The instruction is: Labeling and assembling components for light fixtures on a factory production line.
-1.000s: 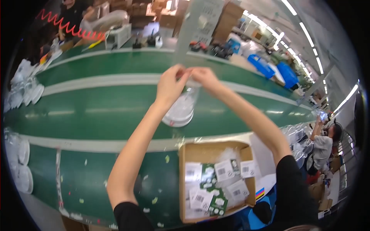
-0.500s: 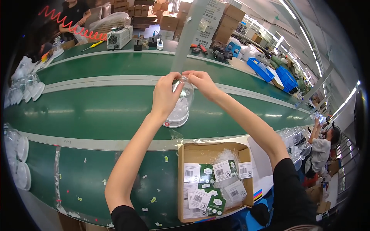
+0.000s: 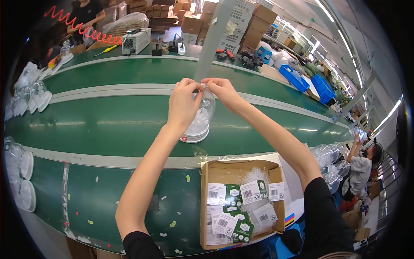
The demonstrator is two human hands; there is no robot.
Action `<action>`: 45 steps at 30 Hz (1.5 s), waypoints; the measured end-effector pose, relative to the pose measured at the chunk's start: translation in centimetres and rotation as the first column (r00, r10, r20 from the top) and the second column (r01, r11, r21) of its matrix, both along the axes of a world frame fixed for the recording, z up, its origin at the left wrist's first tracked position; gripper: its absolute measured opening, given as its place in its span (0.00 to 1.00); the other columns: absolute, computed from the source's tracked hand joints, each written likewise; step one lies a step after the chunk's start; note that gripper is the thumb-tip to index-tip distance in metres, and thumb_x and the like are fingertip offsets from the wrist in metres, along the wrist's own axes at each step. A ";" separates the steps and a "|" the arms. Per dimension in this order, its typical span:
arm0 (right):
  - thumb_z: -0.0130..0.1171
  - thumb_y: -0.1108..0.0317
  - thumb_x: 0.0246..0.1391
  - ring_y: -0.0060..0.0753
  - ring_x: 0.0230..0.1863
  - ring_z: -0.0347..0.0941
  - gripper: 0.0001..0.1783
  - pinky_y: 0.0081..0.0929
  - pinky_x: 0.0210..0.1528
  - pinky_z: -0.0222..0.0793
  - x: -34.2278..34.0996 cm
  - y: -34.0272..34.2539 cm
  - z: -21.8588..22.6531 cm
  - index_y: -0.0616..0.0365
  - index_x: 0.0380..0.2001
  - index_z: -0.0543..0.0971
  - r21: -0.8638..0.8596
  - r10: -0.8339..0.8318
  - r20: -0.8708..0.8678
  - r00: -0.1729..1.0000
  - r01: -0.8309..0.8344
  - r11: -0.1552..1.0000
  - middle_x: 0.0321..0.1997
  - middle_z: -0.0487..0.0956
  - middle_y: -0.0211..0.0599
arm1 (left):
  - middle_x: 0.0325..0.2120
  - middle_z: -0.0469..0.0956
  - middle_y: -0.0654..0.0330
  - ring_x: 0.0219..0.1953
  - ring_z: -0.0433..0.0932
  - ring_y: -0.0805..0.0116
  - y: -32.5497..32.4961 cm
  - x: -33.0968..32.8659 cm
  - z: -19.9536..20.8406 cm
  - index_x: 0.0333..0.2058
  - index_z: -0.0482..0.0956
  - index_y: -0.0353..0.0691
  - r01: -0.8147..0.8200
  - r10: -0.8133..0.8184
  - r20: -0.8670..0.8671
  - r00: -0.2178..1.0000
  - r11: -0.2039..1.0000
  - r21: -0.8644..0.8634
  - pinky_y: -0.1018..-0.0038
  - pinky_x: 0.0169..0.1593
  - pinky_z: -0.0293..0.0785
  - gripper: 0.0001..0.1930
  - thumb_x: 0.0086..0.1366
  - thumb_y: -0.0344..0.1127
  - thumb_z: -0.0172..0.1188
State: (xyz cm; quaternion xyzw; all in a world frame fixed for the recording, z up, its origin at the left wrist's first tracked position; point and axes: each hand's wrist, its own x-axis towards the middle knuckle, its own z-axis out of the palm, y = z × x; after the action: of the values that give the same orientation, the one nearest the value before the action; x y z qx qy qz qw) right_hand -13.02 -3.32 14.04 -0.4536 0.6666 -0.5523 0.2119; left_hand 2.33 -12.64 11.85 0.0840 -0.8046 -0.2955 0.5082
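Note:
A clear bell-shaped dome (image 3: pixel 207 113) stands upright on a round white base (image 3: pixel 196 137), with white and clear pieces inside it. Both my hands meet at its top. My left hand (image 3: pixel 186 101) is on the dome's left side, thumb and fingers pinched together near the top knob. From the right, my right hand (image 3: pixel 222 90) pinches at the same spot. Whatever lies between the fingertips is too small to make out. Below the dome, an open cardboard box (image 3: pixel 205 203) holds green-and-white printed cards (image 3: pixel 243 226) and thin clear plastic strands (image 3: pixel 256 175).
More clear domes stand at the left edge (image 3: pixel 26 194), far left (image 3: pixel 39 97) and right (image 3: pixel 327 153). A grey post (image 3: pixel 209 47) rises beyond my hands. Small paper scraps (image 3: pixel 173 224) dot the green bench (image 3: pixel 108 185). A co-worker (image 3: pixel 360 168) sits at the right; another person (image 3: pixel 84 19) is at far left.
My fingers have shifted slightly at the top of the dome, the left hand a little to the left. The dome stays on the belt, and the view has moved slightly.

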 end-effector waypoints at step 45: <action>0.53 0.66 0.50 0.16 0.24 0.62 0.10 0.22 0.27 0.60 1.2 -2.3 3.2 0.63 0.23 0.75 0.218 0.252 -0.401 0.881 -0.175 0.960 0.19 0.70 0.23 | 0.27 0.79 0.56 0.32 0.80 0.55 -3.1 0.7 2.2 0.32 0.78 0.38 0.020 0.057 0.193 0.980 0.926 -0.376 0.61 0.35 0.76 0.06 0.54 0.27 0.58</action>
State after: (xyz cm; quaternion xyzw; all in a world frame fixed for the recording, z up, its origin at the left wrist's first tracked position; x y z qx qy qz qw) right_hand -11.84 -5.58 17.21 -0.6132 0.6884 -0.3526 0.1607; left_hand 3.05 -15.78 14.02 0.0220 -0.8925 -0.1212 0.4339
